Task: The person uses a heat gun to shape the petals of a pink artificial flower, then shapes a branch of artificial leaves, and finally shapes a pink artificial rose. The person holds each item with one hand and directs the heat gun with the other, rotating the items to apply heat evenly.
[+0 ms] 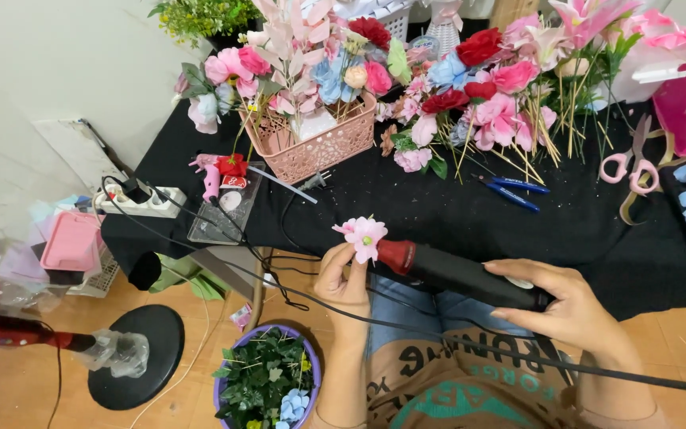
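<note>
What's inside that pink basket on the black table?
The pink basket holds upright artificial flowers: pink, blue, red and peach blooms with pale pink leaves. Their stems show through the lattice wall; the basket's bottom is hidden.

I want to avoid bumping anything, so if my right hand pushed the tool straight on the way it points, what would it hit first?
The pink flower that your left hand holds at the red tip of the tool gripped by your right hand. They look touching already, though depth is unclear.

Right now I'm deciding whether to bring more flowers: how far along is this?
Done: a purple pot on the floor already holds greenery and blue blooms. In hand: left hand holds a pink flower at the tip of the heat tool gripped by the right hand. Left: many loose stems on the table.
</note>
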